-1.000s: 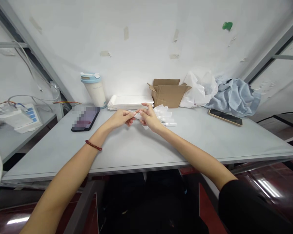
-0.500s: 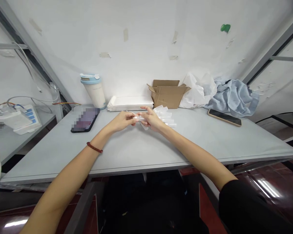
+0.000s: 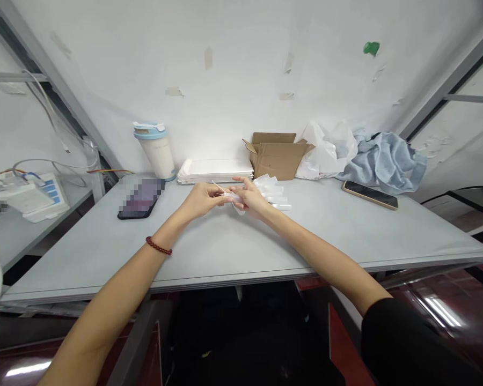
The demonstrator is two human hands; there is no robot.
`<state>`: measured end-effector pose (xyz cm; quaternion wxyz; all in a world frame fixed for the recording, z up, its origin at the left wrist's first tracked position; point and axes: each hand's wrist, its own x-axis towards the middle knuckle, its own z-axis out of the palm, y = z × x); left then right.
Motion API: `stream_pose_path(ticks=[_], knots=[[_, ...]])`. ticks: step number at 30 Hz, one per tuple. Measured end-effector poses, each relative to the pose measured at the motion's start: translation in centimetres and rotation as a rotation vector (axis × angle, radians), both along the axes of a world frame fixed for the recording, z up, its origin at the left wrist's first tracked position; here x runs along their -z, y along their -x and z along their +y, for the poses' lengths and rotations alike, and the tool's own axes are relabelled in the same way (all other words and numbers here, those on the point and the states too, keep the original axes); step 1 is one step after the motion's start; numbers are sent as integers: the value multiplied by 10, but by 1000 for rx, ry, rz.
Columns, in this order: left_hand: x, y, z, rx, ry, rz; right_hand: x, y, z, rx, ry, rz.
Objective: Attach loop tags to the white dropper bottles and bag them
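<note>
Spreading across most of the view, a grey table [image 3: 225,252] carries everything else. At its far right a crumpled blue cloth [image 3: 388,161] lies against the wall, with a white plastic bag [image 3: 326,147] bunched just beside it. Next to the bag stands a cardboard box [image 3: 276,156] with its flaps open; its inside does not show from here. Left of the box is a flat stack of white sheets [image 3: 215,170], then an upright tumbler [image 3: 158,153] with its blue lid on. A dark phone [image 3: 141,198] lies near the tumbler, and a second phone [image 3: 370,194] lies in front of the cloth.

Near the middle of the table, in front of the box, sits a loose pile of clear packets [image 3: 274,192]. Both hands meet in front of that pile, raised a little above the tabletop. The right hand [image 3: 251,199] hides part of the pile, its fingers closed about a small clear piece [image 3: 230,197]. The left hand [image 3: 201,198], with a bead bracelet [image 3: 159,245] at the wrist, pinches a thin pale stick [image 3: 217,186] that slants up and away from the clear piece. Whether stick and piece are joined is too small to tell.
</note>
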<state>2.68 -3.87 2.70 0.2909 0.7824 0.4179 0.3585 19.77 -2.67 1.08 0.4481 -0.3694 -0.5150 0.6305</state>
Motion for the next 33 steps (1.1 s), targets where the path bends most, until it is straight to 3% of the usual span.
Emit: stream_pose_path(ticks=[3,9,12,16,22,25,29,33], knots=[[-3,0,1,-31,160,-67,3,1,1,44,-101,-71],[-6,4,5,-149,413,-321,15,-1,10,115,-731,-569],[-4,6,7,-148,513,-290,23,0,15,166,-875,-699],[-1,5,8,-144,469,-230,25,2,15,202,-923,-757],[0,2,4,-56,68,-78,12,-3,11,205,-736,-767],[1,2,3,-57,-44,-35,8,-5,13,175,-674,-711],[2,0,4,-74,-43,-113,8,-6,15,197,-692,-658],[2,2,7,-29,107,-161,11,-6,14,226,-902,-715]])
